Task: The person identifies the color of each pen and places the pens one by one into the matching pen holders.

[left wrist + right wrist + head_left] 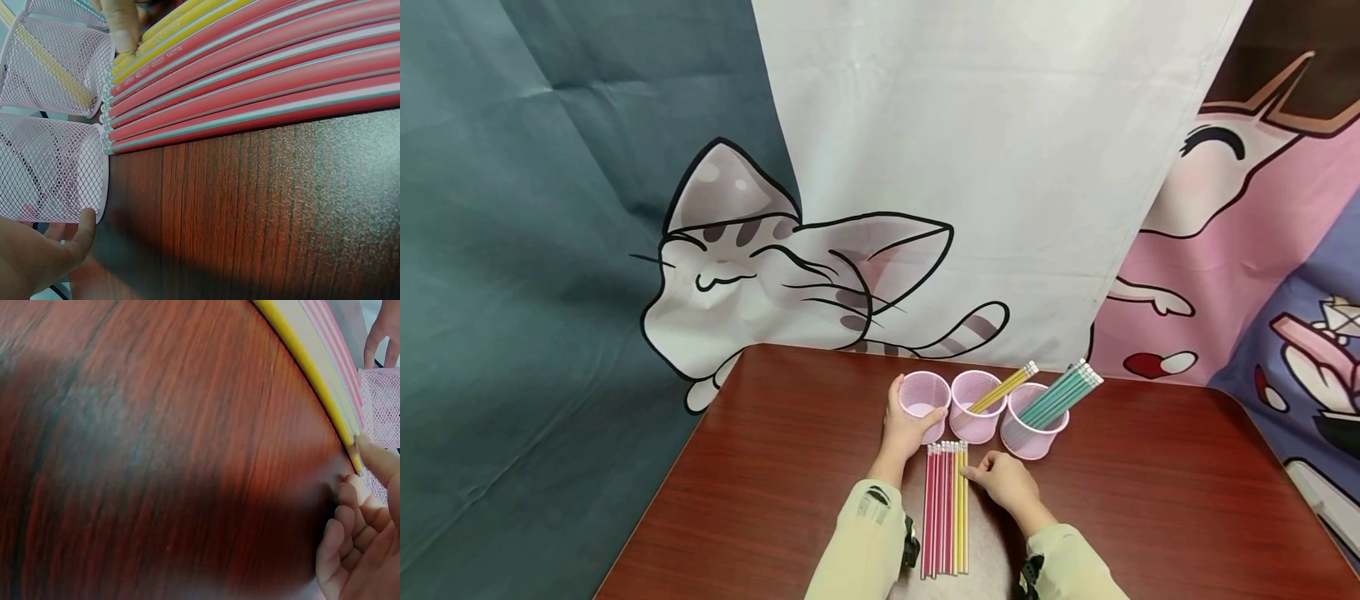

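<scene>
My left hand (904, 429) grips the leftmost pink mesh cup (925, 386), which holds no pencils. In front of the cups lies a row of red striped pencils (936, 517) with a few yellow pencils (962, 521) on its right side. Thumb and forefinger of my right hand (1009, 483) pinch the outer yellow pencil (340, 422) near its far end. Yellow pencils (1002, 390) lean in the middle mesh cup (973, 429). Teal pencils (1060, 397) stand tilted in the right mesh cup (1026, 446).
A dark red wood-grain table (760, 467) bears everything. Behind its back edge hangs a printed cloth (1000, 167) with a cartoon cat. The three cups stand side by side near that edge.
</scene>
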A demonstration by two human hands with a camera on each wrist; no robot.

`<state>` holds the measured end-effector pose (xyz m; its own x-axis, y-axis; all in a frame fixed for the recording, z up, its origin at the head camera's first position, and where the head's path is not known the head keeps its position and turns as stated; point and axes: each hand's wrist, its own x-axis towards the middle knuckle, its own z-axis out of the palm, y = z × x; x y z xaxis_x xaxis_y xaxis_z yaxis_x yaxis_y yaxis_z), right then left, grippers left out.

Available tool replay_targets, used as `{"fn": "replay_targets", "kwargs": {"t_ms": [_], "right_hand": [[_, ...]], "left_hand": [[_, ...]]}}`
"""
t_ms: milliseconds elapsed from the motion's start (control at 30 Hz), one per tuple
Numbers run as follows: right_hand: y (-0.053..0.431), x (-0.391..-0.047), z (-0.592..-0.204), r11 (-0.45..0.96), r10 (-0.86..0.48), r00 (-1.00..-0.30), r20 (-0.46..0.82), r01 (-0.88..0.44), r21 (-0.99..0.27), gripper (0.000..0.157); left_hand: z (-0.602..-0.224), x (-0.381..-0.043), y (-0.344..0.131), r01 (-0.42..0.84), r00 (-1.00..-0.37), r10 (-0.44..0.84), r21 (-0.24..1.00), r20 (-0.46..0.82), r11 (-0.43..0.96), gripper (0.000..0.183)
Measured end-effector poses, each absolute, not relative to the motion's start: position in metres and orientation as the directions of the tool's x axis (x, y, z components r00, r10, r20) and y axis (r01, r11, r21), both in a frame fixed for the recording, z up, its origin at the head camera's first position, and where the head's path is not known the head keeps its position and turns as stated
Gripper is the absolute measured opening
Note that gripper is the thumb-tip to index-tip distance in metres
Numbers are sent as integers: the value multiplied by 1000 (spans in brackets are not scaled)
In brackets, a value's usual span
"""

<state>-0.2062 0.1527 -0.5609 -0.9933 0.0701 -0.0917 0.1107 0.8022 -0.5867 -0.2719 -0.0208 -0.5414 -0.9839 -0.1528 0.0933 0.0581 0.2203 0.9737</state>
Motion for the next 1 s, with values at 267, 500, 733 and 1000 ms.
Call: {"fn": "replay_targets", "kwargs": {"t_ms": [267, 500, 733, 1000], "right_hand": [[152, -208, -560, 776, 67, -990, -124, 130, -618, 27], [150, -204, -553, 772, 71, -979, -192, 175, -611, 23], [149, -201, -553, 772, 94, -972, -217, 209, -600, 28], [155, -200, -554, 682, 56, -979, -197, 182, -708, 23]], "left_hand": [[-542, -272, -21, 58, -984, -150, 972, 94, 227, 94], [-543, -273, -21, 55, -985, -149, 974, 89, 221, 94], [-545, -273, -21, 71, -983, -153, 973, 106, 221, 94], [-545, -273, -20, 63, -983, -154, 972, 100, 228, 93]]}}
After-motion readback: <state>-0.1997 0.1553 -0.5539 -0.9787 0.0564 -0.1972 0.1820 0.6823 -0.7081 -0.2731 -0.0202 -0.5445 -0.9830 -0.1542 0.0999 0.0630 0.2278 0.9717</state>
